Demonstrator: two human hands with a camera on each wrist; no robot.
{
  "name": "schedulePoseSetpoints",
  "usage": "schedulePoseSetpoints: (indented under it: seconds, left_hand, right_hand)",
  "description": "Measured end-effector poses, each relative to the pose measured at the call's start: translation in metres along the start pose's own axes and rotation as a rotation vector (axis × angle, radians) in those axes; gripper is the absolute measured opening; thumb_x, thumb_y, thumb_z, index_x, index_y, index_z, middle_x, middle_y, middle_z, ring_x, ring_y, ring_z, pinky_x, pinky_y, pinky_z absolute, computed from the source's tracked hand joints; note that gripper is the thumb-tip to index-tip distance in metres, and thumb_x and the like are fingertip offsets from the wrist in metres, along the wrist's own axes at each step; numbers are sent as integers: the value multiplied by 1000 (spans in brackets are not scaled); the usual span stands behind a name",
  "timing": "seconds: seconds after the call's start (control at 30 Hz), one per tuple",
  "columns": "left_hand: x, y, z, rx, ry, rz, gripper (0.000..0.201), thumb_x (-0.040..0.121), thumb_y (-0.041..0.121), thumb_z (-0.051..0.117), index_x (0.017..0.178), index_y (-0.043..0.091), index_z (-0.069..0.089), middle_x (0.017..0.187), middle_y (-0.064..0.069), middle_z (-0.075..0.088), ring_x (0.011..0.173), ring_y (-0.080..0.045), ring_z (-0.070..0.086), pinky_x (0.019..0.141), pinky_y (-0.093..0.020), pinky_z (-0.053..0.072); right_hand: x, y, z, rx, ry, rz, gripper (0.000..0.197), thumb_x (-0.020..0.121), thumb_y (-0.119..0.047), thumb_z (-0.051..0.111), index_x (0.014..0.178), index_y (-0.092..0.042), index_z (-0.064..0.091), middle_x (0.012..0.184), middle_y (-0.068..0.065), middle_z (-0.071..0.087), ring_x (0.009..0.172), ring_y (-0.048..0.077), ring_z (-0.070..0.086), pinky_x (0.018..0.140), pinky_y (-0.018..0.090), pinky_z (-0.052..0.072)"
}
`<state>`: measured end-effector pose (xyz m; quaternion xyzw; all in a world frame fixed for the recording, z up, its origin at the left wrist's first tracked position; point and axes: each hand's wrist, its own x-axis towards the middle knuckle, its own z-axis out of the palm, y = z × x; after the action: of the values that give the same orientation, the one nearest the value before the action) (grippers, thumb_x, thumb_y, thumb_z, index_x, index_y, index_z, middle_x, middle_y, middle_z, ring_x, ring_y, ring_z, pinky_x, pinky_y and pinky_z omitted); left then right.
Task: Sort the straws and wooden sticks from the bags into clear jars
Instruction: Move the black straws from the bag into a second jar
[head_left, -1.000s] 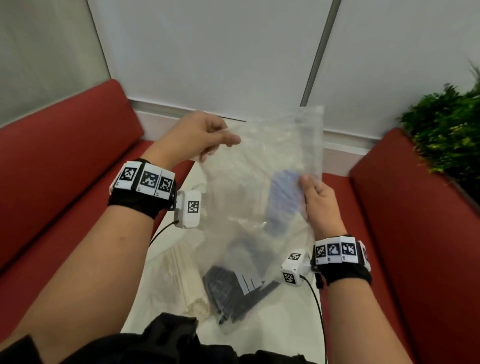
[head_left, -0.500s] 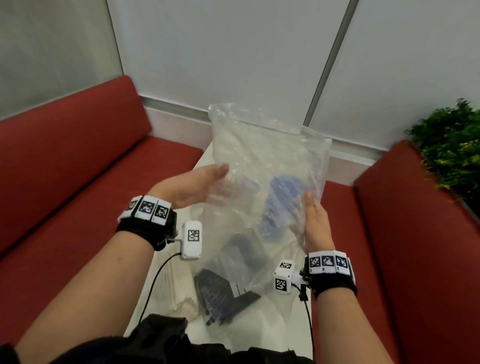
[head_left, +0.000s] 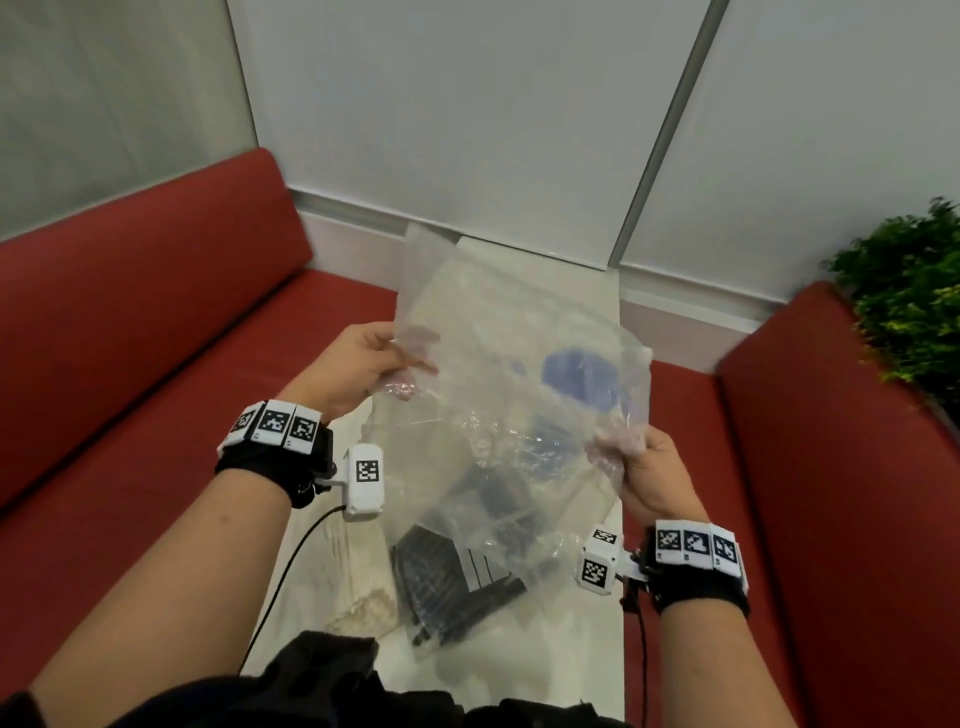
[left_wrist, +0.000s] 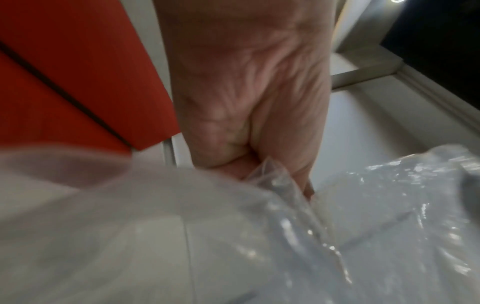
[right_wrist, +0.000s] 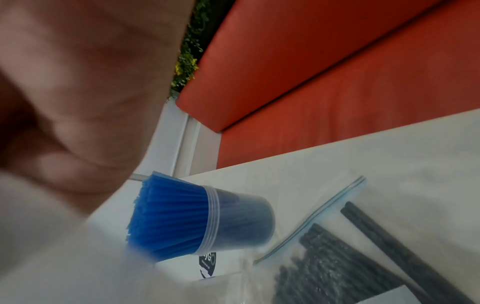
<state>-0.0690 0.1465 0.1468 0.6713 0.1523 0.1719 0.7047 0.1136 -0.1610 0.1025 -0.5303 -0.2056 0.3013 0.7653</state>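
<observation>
L hand (head_left: 358, 371) pinched the left edge of an empty clear bag (head_left: 498, 332), fingers (head_left: 415, 364) curled on the plastic; R hand (head_left: 649, 467) gripped its right edge, fingers curled round the film. Bag was held up over the white counter (head_left: 571, 649). Below it: clear jar (right_wrist: 233, 218) packed w/ blue straws (right_wrist: 166, 216), zip bag of black straws (head_left: 447, 582), and wooden sticks (head_left: 358, 582) in a bag at left.

Both forearms raised, extended forward. Left hand (head_left: 358, 364) higher, fingers curled, pinching. Right hand (head_left: 644, 467) lower, fingers curled, gripping. Hands well apart.
</observation>
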Motion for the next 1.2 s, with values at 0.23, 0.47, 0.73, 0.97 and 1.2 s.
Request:
schedulePoseSetpoints:
  seconds: [0.23,0.47,0.73,0.97,1.2]
  left_hand:
    - [-3,11,3,339,18,38,28,65,-23,40,57,-2,55,85,-23,65,76,-27,60,77,-36,48]
    - [3,53,49,862,-360,135,41,61,-15,47,42,21,53,104,4,72,99,-3,61,86,-12,40]
    - [-7,91,64,373,32,338,30,91,-4,55,109,15,70,107,-6,73,100,-13,68,92,-29,50]
    - [-25,30,116,755,-201,224,63,84,69,55,142,55,32,161,20,9,151,-10,0,121,-42,2]
    - [-6,-18,104,290,10,-328,129,58,88,61,154,38,-11,163,-3,13,145,-21,23,112,-46,35]
  right_hand:
    - [-8,-6,-24,-620,-60,119,53,82,28,37,66,-6,75,126,11,69,116,27,64,95,40,46]
    - [12,-38,30,-850,-215,-83,86,70,-41,86,138,-65,38,145,-43,35,143,1,33,110,25,33]
    - [7,11,70,-817,42,64,16,86,-5,71,84,-20,73,76,-4,74,59,5,68,59,28,54]
    - [3,-1,91,-732,257,3,17,95,-13,55,105,-10,68,92,11,71,68,25,74,53,33,57]
    - [-20,-22,50,-221,-103,-86,25,94,-21,70,118,-17,75,112,8,76,103,22,73,84,27,58]
